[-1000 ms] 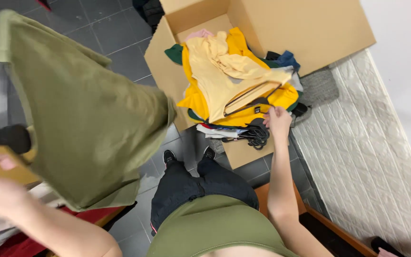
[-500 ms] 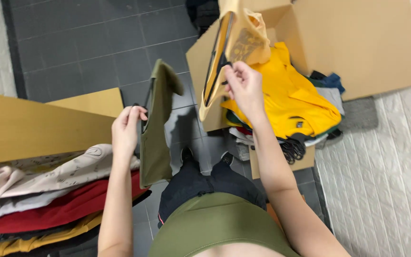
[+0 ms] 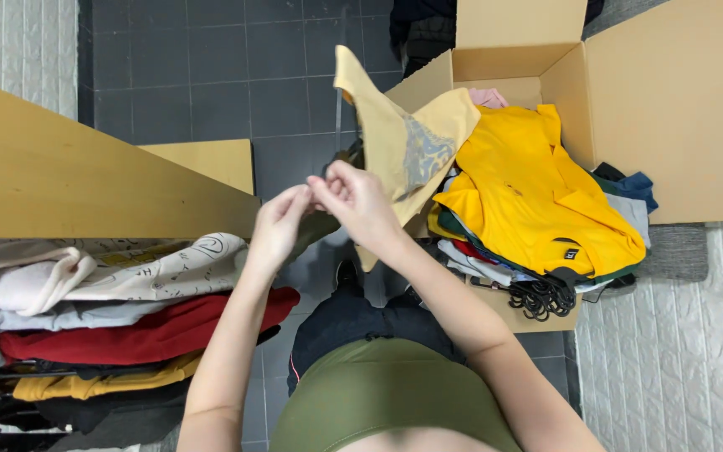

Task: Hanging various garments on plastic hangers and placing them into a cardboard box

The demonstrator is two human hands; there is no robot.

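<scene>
1. My left hand (image 3: 278,224) and right hand (image 3: 353,197) meet, fingertips pinched together on the pale yellow printed cotton t-shirt (image 3: 403,142) hanging between them.
2. I'd keep both pinches on one hem (so it hangs flat), above the open brown cardboard box (image 3: 671,109).

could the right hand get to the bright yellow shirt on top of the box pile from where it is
Probably yes. The yellow shirt lies uncovered on top of the pile in the open cardboard box, just beside the right hand. But that hand is pinching the pale tan garment, which hangs between them, so it would need to let go first.
</scene>
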